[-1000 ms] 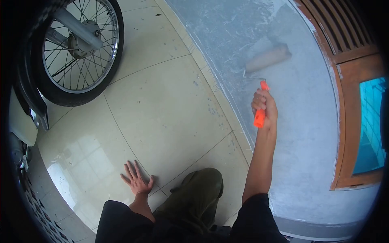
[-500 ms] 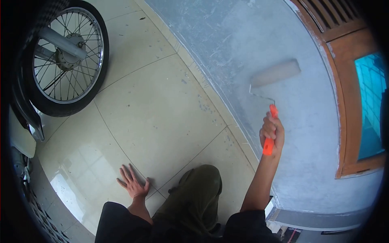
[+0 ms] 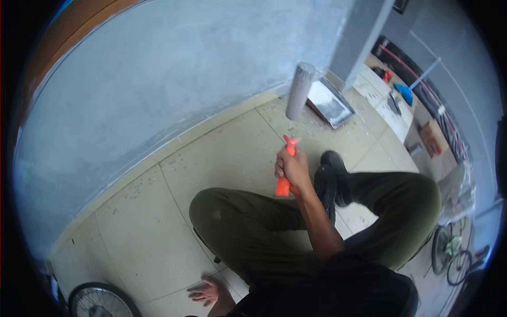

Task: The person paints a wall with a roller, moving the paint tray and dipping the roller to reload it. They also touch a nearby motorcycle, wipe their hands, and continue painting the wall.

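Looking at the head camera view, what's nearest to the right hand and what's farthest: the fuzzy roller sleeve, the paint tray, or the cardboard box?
Measured from the right hand, which grips the orange handle:
1. roller sleeve: directly above the hand, on the tool it holds.
2. paint tray: a little farther, up and to the right.
3. cardboard box: farthest, over at the right side.

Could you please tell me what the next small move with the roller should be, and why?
Probably lower the roller into the paint tray: the right hand grips its orange handle, the roller is off the wall, right beside the tray, and the left hand rests flat on the floor.
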Available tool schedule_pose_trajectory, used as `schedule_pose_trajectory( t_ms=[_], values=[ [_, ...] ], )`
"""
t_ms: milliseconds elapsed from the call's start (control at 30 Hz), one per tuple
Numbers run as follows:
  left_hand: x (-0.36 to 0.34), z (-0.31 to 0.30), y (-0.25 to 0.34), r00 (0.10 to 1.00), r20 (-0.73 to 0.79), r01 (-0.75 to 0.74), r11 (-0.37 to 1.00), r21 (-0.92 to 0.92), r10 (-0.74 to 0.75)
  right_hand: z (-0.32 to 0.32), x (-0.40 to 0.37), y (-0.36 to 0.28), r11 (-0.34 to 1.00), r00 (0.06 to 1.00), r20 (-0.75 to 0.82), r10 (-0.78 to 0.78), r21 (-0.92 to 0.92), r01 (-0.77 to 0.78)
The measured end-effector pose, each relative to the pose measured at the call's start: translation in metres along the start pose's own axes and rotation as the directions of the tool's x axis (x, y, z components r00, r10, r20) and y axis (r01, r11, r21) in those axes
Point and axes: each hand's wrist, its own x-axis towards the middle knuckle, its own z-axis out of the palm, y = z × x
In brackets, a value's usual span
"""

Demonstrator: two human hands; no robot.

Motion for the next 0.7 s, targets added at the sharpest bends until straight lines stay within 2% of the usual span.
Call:
schedule_pose_trajectory(
  t_ms=[33, 133, 233, 300, 333, 367, 400, 433, 467, 500, 533, 600, 633, 667, 700],
  values=[
    [0.009, 0.035, -0.002, 0.997, -0.061, -0.055, 0.998, 0.023, 0.056, -0.008, -0.001, -0.008, 1.0, 1.0, -0.01, -0.012, -0.006, 0.012],
    [-0.006, 0.035, 0.008, 0.967, -0.2, -0.151, 0.987, 0.058, 0.16, -0.022, -0.016, -0.041, 0.999, 0.999, 0.033, -0.043, -0.014, 0.044],
    [0.034, 0.077, -0.016, 0.928, -0.312, -0.201, 0.979, 0.042, 0.204, -0.03, -0.031, -0.068, 0.995, 0.986, 0.143, -0.09, 0.056, 0.083],
    [0.038, 0.053, -0.016, 0.913, -0.361, -0.201, 0.979, 0.011, 0.192, -0.042, -0.036, -0.092, 0.993, 0.969, 0.216, -0.12, 0.043, 0.113],
    [0.041, 0.031, -0.011, 0.952, -0.058, -0.271, 0.915, 0.3, 0.301, -0.05, -0.031, -0.101, 0.99, 0.958, 0.248, -0.141, 0.047, 0.134],
    [0.047, 0.001, -0.014, 0.952, -0.078, -0.26, 0.918, 0.299, 0.296, -0.058, -0.026, -0.11, 0.989, 0.946, 0.288, -0.147, 0.047, 0.14],
    [0.032, -0.057, -0.013, 0.987, 0.148, -0.035, 0.973, -0.227, 0.07, -0.065, -0.017, -0.118, 0.989, 0.943, 0.302, -0.143, 0.065, 0.129],
    [0.004, -0.132, 0.006, 0.9, 0.436, 0.311, 0.717, -0.623, -0.011, -0.073, -0.002, -0.127, 0.971, 0.923, 0.304, -0.237, 0.05, 0.233],
    [0.002, -0.163, 0.008, 0.938, 0.32, 0.215, 0.499, -0.84, 0.134, -0.08, 0.015, -0.139, 0.941, 0.894, 0.303, -0.332, 0.04, 0.336],
    [-0.003, -0.191, 0.009, 0.958, 0.156, 0.101, 0.228, -0.968, 0.24, -0.092, 0.035, -0.156, 0.971, 0.911, 0.339, -0.233, 0.033, 0.236],
    [-0.031, -0.238, 0.016, 0.951, -0.067, -0.116, 0.146, -0.983, 0.3, -0.108, 0.06, -0.174, 0.991, 0.917, 0.376, -0.13, 0.02, 0.133],
    [-0.101, -0.327, 0.05, 0.82, -0.457, -0.486, -0.003, -0.874, 0.345, -0.152, 0.134, -0.19, 0.984, 0.905, 0.416, -0.087, -0.108, 0.144],
    [-0.133, -0.363, 0.072, 0.713, -0.617, -0.635, -0.065, -0.77, 0.334, -0.171, 0.166, -0.203, 0.951, 0.928, 0.36, -0.098, -0.239, 0.194],
    [-0.175, -0.402, 0.092, 0.623, -0.694, -0.72, -0.082, -0.689, 0.361, -0.193, 0.2, -0.215, 0.899, 0.946, 0.299, -0.128, -0.367, 0.238],
    [-0.219, -0.426, 0.115, 0.525, -0.758, -0.795, -0.096, -0.599, 0.386, -0.216, 0.249, -0.203, 0.77, 0.893, 0.265, -0.364, -0.453, 0.449]
  ],
)
